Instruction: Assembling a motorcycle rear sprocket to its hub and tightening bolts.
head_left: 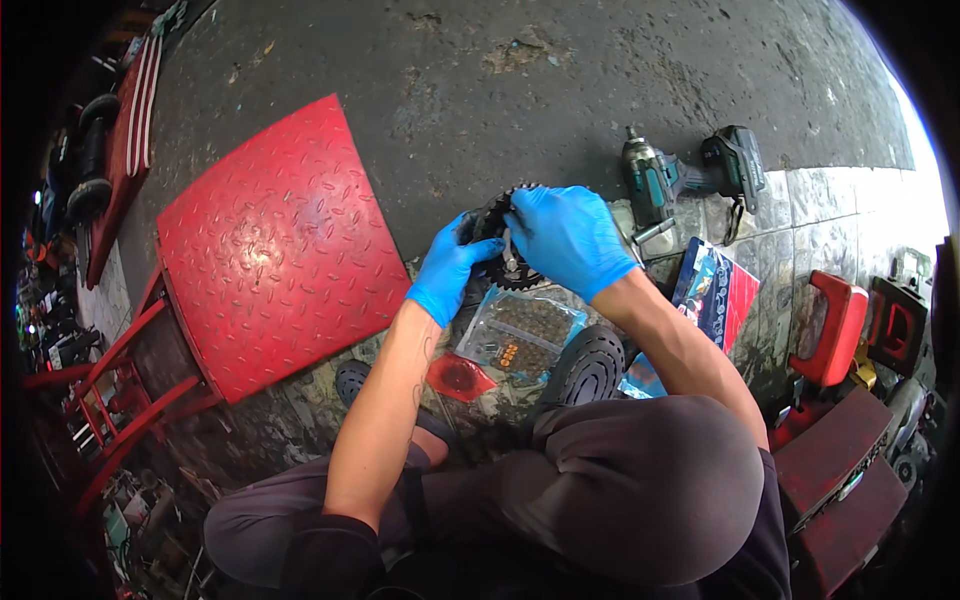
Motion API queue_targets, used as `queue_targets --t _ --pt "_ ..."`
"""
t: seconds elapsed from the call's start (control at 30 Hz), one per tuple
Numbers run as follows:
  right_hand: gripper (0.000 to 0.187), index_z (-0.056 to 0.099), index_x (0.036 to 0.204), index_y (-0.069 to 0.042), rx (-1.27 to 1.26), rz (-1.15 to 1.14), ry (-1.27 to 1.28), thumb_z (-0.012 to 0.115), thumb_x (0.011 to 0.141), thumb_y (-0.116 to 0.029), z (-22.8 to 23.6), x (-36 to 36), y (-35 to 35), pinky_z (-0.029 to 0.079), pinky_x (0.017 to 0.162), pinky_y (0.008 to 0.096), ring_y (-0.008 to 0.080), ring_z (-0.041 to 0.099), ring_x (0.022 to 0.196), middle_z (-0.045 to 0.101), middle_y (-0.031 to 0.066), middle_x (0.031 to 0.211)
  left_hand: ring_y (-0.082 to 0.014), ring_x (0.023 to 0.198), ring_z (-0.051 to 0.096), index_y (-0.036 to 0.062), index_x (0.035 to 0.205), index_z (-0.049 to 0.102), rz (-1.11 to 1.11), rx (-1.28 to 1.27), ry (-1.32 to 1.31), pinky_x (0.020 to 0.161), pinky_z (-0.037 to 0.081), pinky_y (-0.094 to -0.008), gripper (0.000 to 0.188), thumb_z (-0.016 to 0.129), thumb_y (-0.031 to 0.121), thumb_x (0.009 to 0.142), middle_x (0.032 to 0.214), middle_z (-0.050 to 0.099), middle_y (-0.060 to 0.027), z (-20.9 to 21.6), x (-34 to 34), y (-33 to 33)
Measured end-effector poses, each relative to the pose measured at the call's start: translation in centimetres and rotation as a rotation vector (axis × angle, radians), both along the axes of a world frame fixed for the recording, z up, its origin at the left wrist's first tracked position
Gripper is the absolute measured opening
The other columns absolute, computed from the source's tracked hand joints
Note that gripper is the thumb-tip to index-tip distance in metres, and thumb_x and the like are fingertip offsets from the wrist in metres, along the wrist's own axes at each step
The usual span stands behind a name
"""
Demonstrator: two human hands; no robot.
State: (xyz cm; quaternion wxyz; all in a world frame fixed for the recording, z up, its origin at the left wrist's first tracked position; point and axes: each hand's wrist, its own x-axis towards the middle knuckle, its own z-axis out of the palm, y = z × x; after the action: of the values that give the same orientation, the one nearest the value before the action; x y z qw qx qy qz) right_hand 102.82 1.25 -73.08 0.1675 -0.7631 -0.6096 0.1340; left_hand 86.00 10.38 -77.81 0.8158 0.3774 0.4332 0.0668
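Note:
A dark toothed sprocket [515, 273] is tilted up between my two blue-gloved hands, above the floor. My left hand [449, 265] grips its left side, thumb laid across the face toward the middle. My right hand [575, 238] is closed over the upper right part, its bent fingers pressed to the sprocket and covering much of it. Some bright metal shows at the sprocket's centre. Just below the hands lies a clear plastic bag [522, 335] with a chain inside. Beside that bag is a small red packet [460, 377] with a dark round part in it.
A red tread-plate ramp [285, 250] stands at the left on a red frame. To the right lie a teal-and-black cordless impact wrench [655, 180] and a blue-and-red printed package [715, 295]. Red tool-box parts [830, 330] crowd the far right. My shoe [585, 365] is close to the bag.

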Motion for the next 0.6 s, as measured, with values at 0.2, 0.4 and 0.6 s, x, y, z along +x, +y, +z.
queue_targets --t 0.2,0.4,0.6 --pt "0.022 0.068 0.074 -0.007 -0.046 -0.04 -0.024 0.063 0.084 -0.027 0.2 -0.3 0.3 0.049 0.053 0.0416 0.0348 0.062 0.055 0.069 0.0137 0.072 -0.0183 0.099 0.065 0.0058 0.129 0.061 -0.007 -0.025 -0.012 0.088 0.049 -0.0277 0.043 0.058 0.0 0.086 0.116 0.069 -0.0088 -0.4 -0.7 0.4" --pt "0.018 0.072 0.083 -0.013 -0.006 -0.098 0.065 0.06 0.085 -0.025 0.1 2.7 -1.8 0.05 0.056 0.0441 0.038 0.063 0.062 0.069 0.0099 0.073 -0.0178 0.094 0.067 0.0041 0.126 0.062 0.024 -0.073 -0.046 0.085 0.053 -0.0283 0.038 0.061 0.003 0.088 0.113 0.069 -0.0091 -0.9 -0.6 0.5" --pt "0.032 0.065 0.112 -0.013 -0.115 0.017 -0.146 0.062 0.08 -0.009 -3.2 8.9 -13.0 0.052 0.067 0.0467 0.0381 0.063 0.073 0.067 0.0043 0.113 -0.0175 0.101 0.068 0.0022 0.124 0.064 0.149 -0.11 -0.071 0.09 0.054 -0.029 0.032 0.06 0.022 0.098 0.118 0.07 -0.0097 -2.1 0.2 -0.2"
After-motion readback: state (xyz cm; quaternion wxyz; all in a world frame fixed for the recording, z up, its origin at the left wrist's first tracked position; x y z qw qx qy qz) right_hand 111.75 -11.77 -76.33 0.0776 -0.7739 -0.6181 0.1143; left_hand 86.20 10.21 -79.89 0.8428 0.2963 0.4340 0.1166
